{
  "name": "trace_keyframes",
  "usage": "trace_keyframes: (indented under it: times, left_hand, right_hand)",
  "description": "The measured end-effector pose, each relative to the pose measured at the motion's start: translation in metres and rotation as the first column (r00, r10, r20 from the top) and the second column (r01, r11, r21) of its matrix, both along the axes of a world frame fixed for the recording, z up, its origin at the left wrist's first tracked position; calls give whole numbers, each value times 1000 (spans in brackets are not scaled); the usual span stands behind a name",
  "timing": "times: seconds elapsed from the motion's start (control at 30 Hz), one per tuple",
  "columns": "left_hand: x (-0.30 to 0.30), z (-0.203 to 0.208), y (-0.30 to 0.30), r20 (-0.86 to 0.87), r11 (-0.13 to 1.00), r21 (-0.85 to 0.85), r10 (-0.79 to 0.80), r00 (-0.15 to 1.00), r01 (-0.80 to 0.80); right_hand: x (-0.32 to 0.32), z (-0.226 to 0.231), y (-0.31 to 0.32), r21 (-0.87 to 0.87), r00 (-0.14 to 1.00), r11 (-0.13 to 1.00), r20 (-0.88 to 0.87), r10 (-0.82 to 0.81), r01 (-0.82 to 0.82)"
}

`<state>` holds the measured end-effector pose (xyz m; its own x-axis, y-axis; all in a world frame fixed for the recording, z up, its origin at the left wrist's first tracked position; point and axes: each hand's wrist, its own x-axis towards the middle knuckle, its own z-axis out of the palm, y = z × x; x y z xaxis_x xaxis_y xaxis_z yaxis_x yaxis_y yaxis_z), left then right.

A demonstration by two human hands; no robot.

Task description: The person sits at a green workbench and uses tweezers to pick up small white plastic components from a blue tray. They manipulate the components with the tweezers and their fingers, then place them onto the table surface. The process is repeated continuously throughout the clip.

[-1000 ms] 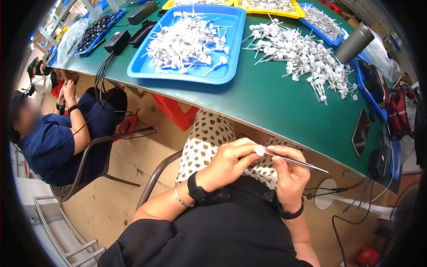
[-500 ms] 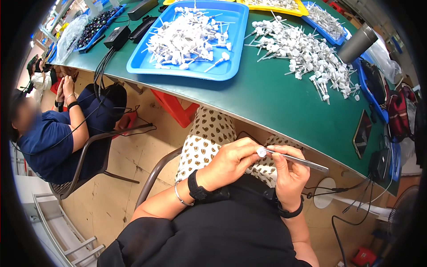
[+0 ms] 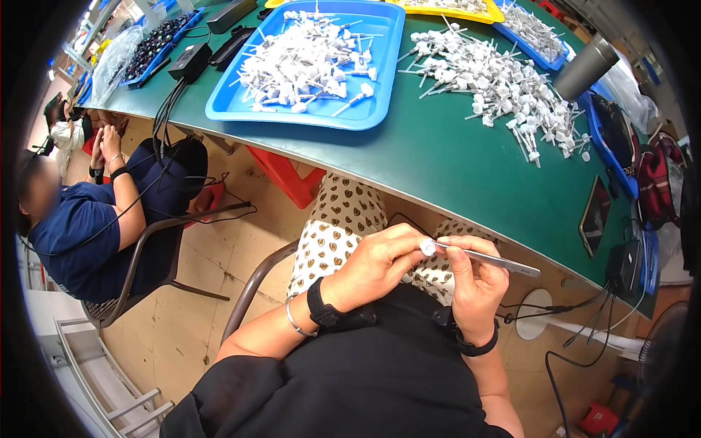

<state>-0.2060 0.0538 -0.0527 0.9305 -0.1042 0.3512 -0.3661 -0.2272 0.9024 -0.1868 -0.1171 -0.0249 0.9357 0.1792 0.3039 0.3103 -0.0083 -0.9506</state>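
Above my lap, my left hand pinches a small part with a round white head between thumb and fingertips. My right hand grips a pair of slim metal tweezers, whose tip meets the white head. The tip's exact contact is too small to make out. On the green table ahead lies a loose heap of white-headed parts with thin metal stems. To its left, a blue tray holds a pile of similar parts.
Yellow trays and another blue tray stand farther back. A grey cylinder, a phone and a black box with cables sit at the right. A seated person is at the left.
Both hands stay nearly in place, with the white part and tweezers still held. The tweezers' tip has shifted very slightly against the white head; the view has moved a little.
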Motion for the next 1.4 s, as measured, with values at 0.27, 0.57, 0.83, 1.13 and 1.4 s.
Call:
trace_keyframes:
  times: [0.27,0.57,0.83,1.13,1.4]
  left_hand:
    - [-2,4,0,-52,1000,4,6,999,-6]
    - [-2,-1,1,-32,999,30,-21,999,22]
    - [0,-6,1,-32,998,-18,-67,997,66]
    - [-2,-4,0,-97,995,-55,-87,991,82]
    - [-3,-5,1,-98,997,-28,-80,992,78]
  right_hand:
    - [0,1,2,5,1000,1000,-6,-14,14]
    - [6,3,-4,-186,993,981,101,64,-45]
    - [3,7,-7,-109,997,992,-55,57,-63]
    - [-2,4,-7,-72,1000,997,11,6,-5]
    - [-4,2,-6,-52,1000,999,9,-5,5]
